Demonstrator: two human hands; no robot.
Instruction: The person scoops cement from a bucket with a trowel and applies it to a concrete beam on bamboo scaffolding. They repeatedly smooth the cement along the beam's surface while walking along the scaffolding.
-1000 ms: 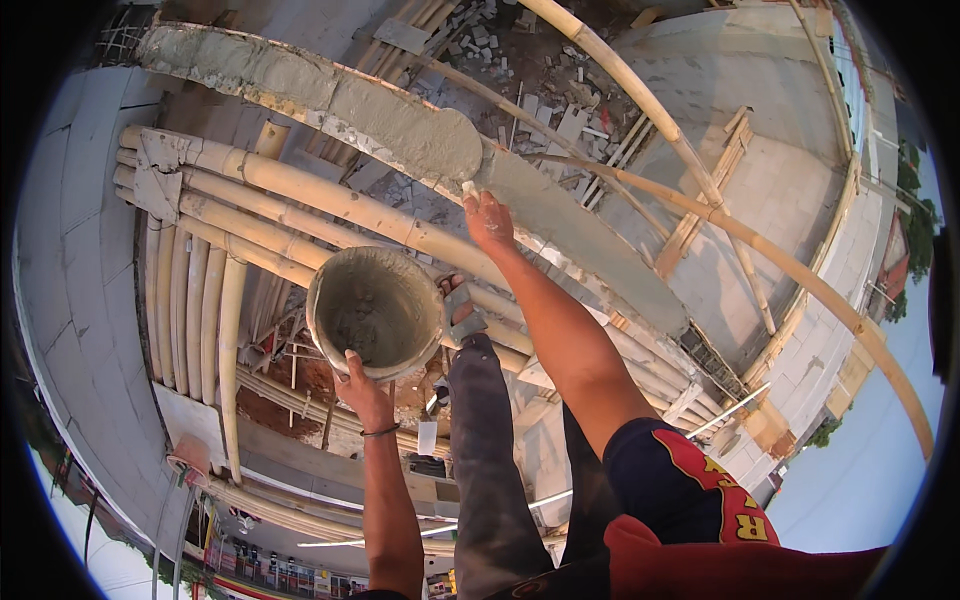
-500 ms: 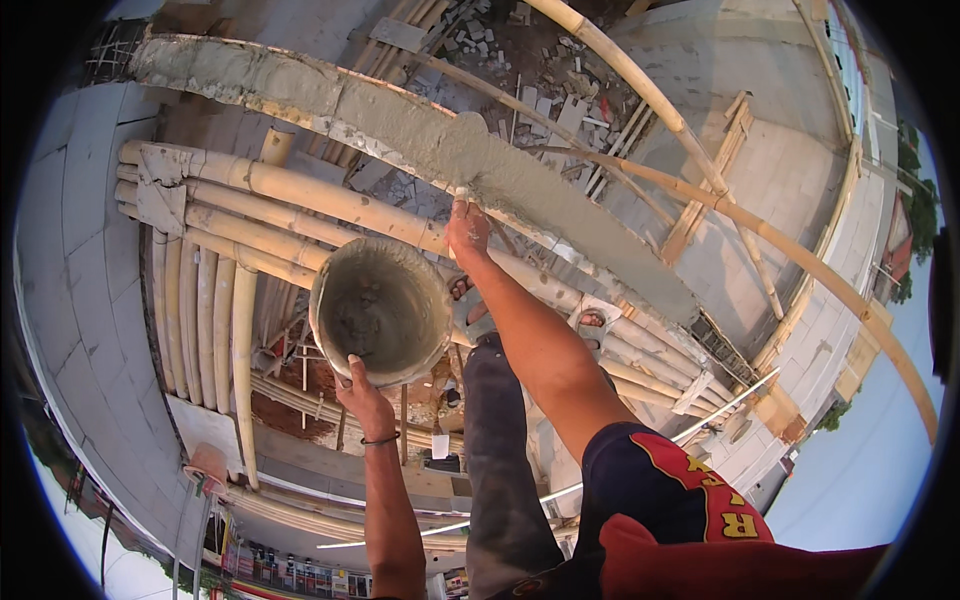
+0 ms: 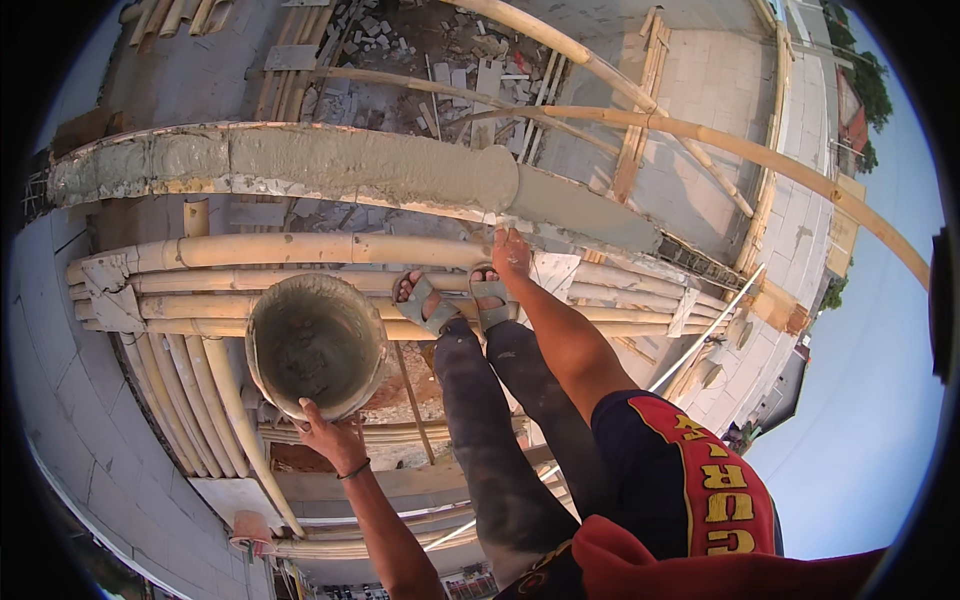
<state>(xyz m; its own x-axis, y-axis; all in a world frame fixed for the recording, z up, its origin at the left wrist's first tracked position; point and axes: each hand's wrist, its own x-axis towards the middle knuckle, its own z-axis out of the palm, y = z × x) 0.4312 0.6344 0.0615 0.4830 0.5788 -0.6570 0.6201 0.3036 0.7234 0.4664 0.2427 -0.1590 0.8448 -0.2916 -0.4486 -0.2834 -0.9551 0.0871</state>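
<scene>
My left hand [image 3: 325, 435] grips the near rim of a mortar-crusted bucket [image 3: 255, 345] holding wet grey mortar in its bottom. My right hand [image 3: 512, 255] is closed at the near edge of a long raised band of wet grey mortar [image 3: 370, 165], on something pale that I cannot make out. Past a rounded step in the mortar, its surface continues smoother to the right. My sandalled feet [image 3: 430, 305] stand on a row of bamboo poles [image 3: 380, 250] between my hands, my legs below them.
Below the bamboo lie drops to rubble [image 3: 400, 40] and bare soil. Curved poles [image 3: 740, 140] cross at upper right. A block wall [image 3: 85, 400] runs down the left, with a pink bucket [image 3: 250, 530] at lower left. Trees and roofs show beyond the right edge.
The view has turned, so the mortar band lies flatter and both sandalled feet show. The bucket now sits further left in view; my right hand remains at the band's near edge.
</scene>
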